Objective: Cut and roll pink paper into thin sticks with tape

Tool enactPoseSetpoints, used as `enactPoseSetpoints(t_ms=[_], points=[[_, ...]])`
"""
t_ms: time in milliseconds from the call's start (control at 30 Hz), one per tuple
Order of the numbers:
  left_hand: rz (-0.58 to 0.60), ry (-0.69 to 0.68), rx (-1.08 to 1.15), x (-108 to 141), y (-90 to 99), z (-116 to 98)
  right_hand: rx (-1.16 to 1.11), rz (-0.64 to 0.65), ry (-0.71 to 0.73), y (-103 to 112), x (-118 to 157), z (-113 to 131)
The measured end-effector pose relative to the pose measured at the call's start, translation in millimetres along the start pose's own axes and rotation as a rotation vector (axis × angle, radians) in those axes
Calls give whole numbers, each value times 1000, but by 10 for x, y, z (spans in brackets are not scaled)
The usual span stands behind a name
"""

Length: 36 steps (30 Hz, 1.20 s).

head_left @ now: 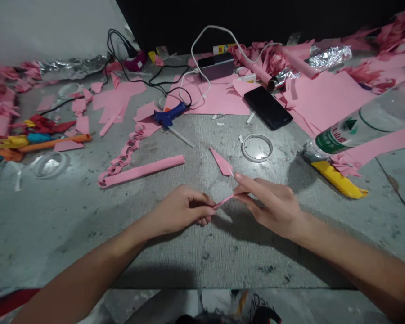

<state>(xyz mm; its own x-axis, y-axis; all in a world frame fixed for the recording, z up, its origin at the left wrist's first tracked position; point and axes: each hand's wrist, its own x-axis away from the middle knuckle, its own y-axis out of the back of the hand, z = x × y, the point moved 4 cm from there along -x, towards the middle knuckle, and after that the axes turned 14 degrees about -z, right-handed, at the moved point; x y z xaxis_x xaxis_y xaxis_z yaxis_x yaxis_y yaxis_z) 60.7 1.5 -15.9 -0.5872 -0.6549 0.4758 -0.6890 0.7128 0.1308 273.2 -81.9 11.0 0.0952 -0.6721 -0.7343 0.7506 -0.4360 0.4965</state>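
Note:
Between my two hands runs a thin strip of pink paper [224, 202], seen nearly edge-on above the table. My left hand [185, 208] pinches its left end between thumb and fingers. The right end is pinched by my right hand [272, 202], whose forefinger points up and left. Just beyond my right fingertips lies a small pointed piece of pink paper [222, 162], with a narrow white bit at its near corner. To the left, a rolled pink paper tube [145, 171] rests on the table beside a pink paper chain [123, 155].
A blue glue gun [169, 115], a black phone [268, 108] and a tape roll [257, 148] lie beyond my hands. At right, a large plastic bottle [364, 119] lies near a yellow-handled tool [339, 180]. Pink scraps, cables and a power bank [216, 66] fill the back.

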Motion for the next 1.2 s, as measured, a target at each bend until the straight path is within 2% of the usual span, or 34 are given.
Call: enactPoseSetpoints(t_ms=[67, 133, 233, 333, 400, 467, 567, 667, 800, 867, 967, 1067, 1200], points=[[-47, -10, 29, 20, 15, -10, -10, -37, -35, 41, -34, 26], [-142, -6, 143, 31, 36, -3, -68, -144, -143, 107, -69, 49], [-264, -36, 315, 34, 34, 12, -337, -289, -494, 115, -44, 36], [-305, -90, 414, 38, -34, 8, -684, -270, -877, -72, 72, 35], [-315, -96, 439, 51, -99, 6, -841, -231, -1031, -213, 139, 62], [-326, -87, 446, 68, -160, 9, -928, -223, -1121, -318, 181, 88], [-342, -71, 468, 88, -224, 22, -999, -229, -1168, -405, 198, 119], [-328, -49, 486, 89, -250, 47, -998, -270, -1144, -405, 174, 117], [-151, 26, 486, 80, -291, 82, -937, -355, -1050, -316, 75, 49], [-50, 53, 481, 83, -314, 92, -933, -338, -1025, -295, 22, 20], [14, 59, 470, 84, -328, 97, -904, -326, -1040, -286, -11, -5], [-31, 26, 409, 86, -317, 86, -822, -369, -1058, -266, -4, -7], [-206, -73, 218, 118, -271, 44, -726, -402, -1037, -239, 1, 30]])
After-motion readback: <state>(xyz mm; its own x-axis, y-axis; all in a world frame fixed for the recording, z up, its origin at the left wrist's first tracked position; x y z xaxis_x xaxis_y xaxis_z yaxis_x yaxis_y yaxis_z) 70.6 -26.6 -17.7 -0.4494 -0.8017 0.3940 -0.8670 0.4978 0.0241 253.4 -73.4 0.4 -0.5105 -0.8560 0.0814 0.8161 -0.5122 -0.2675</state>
